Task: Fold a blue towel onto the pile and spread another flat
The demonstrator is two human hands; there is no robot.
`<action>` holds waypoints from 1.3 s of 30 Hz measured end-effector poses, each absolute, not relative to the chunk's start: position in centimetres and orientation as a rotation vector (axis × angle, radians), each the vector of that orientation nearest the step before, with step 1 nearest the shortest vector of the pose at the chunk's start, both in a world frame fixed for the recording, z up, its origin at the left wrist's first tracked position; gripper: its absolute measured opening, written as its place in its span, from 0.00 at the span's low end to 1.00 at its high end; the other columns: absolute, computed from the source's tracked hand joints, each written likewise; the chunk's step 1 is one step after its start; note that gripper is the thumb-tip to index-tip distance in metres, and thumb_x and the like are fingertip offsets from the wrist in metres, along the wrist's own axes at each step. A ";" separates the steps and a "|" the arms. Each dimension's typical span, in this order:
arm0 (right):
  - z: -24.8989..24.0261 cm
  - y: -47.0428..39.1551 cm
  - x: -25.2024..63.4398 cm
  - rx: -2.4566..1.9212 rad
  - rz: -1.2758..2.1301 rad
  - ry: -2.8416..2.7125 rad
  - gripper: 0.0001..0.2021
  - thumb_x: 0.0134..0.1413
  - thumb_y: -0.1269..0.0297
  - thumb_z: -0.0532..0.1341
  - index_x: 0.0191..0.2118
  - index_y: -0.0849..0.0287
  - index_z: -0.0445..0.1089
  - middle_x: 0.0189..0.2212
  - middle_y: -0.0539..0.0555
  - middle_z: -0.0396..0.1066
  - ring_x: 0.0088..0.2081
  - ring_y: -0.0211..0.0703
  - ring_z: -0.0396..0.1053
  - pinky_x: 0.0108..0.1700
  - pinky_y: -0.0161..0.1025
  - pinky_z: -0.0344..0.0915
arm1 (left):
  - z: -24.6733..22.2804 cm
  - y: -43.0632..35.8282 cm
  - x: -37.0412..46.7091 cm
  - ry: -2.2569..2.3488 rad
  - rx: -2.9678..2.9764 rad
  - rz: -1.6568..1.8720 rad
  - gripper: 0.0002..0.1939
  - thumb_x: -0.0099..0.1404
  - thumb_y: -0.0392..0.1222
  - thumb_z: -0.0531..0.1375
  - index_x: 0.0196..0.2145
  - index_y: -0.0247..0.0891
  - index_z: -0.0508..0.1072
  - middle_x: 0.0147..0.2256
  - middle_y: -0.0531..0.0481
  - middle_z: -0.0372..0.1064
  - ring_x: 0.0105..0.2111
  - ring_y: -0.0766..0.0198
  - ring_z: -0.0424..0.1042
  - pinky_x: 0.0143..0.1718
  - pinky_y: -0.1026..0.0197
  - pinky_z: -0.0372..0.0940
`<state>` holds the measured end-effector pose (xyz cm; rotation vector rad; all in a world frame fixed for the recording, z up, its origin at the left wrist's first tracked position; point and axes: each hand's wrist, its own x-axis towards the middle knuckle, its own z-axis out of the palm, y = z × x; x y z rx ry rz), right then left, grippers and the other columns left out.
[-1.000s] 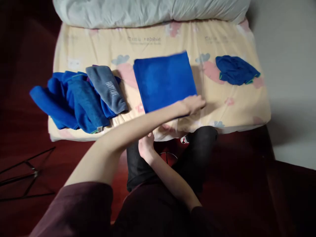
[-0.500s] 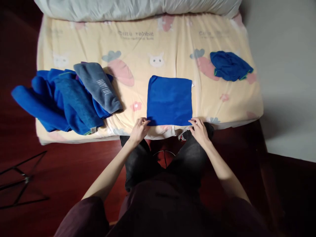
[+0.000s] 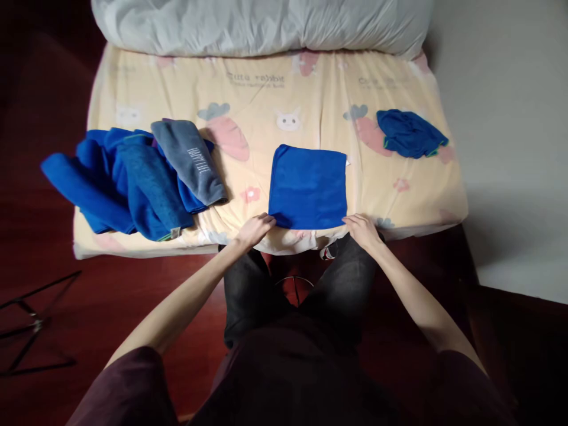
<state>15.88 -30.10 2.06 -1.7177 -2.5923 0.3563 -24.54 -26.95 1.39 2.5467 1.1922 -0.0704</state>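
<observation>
A blue square cloth (image 3: 308,188) lies flat near the front edge of the bed, with a small white tag at its upper right. My left hand (image 3: 260,229) pinches the cloth's near left corner. At the near right corner, the fingers of my right hand (image 3: 358,228) are closed on the edge. To the left lies a heap of blue cloths (image 3: 110,183), with a folded grey cloth (image 3: 190,157) lettered "HAPPY LIFE" on its right part. A crumpled dark blue cloth (image 3: 410,133) with green edging rests at the right.
The bed's patterned yellow sheet (image 3: 248,65) lies under the cloths. A pale quilt (image 3: 261,26) runs along the far side. A black metal stand (image 3: 35,322) is on the red floor at the left, and a pale wall (image 3: 510,148) rises at the right.
The view has shifted, showing more of the quilt. Both hands remain at the cloth's near corners, and my left hand's fingers have drawn closer together. The cloth lies almost as before.
</observation>
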 end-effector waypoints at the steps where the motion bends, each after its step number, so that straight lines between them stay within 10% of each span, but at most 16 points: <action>1: 3.1 -29.9 16.3 -1.710 0.364 -2.509 0.19 0.67 0.78 0.57 0.52 0.62 0.84 0.50 0.63 0.83 0.52 0.56 0.80 0.57 0.50 0.77 | 2.6 -26.7 -25.1 1.208 2.521 0.025 0.20 0.70 0.27 0.52 0.49 0.36 0.82 0.48 0.37 0.81 0.49 0.50 0.80 0.52 0.50 0.77; 11: 23.5 -28.2 18.0 -1.425 0.618 -2.085 0.07 0.64 0.55 0.70 0.42 0.49 0.85 0.31 0.51 0.83 0.33 0.48 0.82 0.43 0.48 0.83 | 26.2 -25.8 -31.1 1.374 2.143 0.693 0.15 0.66 0.50 0.64 0.45 0.45 0.87 0.29 0.56 0.82 0.28 0.61 0.83 0.31 0.62 0.78; 16: 28.7 -23.8 16.1 -1.476 0.749 -1.833 0.17 0.52 0.42 0.77 0.40 0.47 0.84 0.25 0.51 0.79 0.28 0.48 0.79 0.37 0.51 0.83 | 30.4 -21.4 -30.4 1.353 1.956 0.766 0.21 0.59 0.55 0.71 0.40 0.34 0.84 0.29 0.55 0.80 0.31 0.61 0.84 0.41 0.52 0.81; 24: 25.7 -11.5 14.2 -1.465 0.811 -1.614 0.20 0.44 0.47 0.82 0.31 0.51 0.77 0.22 0.50 0.76 0.30 0.53 0.80 0.45 0.66 0.82 | 27.6 -10.6 -29.3 1.454 1.995 0.836 0.29 0.68 0.56 0.70 0.46 0.19 0.81 0.35 0.46 0.79 0.41 0.49 0.85 0.50 0.31 0.76; 29: 25.0 -9.7 13.6 -1.309 0.429 -1.663 0.04 0.64 0.63 0.70 0.44 0.53 0.80 0.31 0.50 0.80 0.36 0.47 0.83 0.45 0.52 0.81 | 25.7 -7.7 -29.4 1.431 2.092 1.234 0.24 0.69 0.53 0.71 0.45 0.24 0.83 0.36 0.42 0.80 0.38 0.53 0.85 0.43 0.46 0.82; 33: 22.3 -13.0 13.5 -1.172 0.019 -1.899 0.14 0.68 0.68 0.61 0.50 0.47 0.83 0.46 0.51 0.84 0.44 0.48 0.83 0.50 0.51 0.81 | 21.5 -11.2 -30.2 1.413 2.359 1.361 0.15 0.79 0.45 0.59 0.49 0.35 0.84 0.40 0.47 0.83 0.42 0.61 0.84 0.46 0.55 0.79; 39: 8.4 -18.7 13.5 -1.303 0.136 -2.226 0.14 0.67 0.72 0.60 0.47 0.54 0.84 0.48 0.57 0.84 0.51 0.53 0.82 0.58 0.55 0.80 | 7.5 -19.2 -31.3 1.342 2.612 0.708 0.19 0.79 0.43 0.54 0.48 0.37 0.84 0.46 0.42 0.84 0.43 0.55 0.82 0.46 0.53 0.76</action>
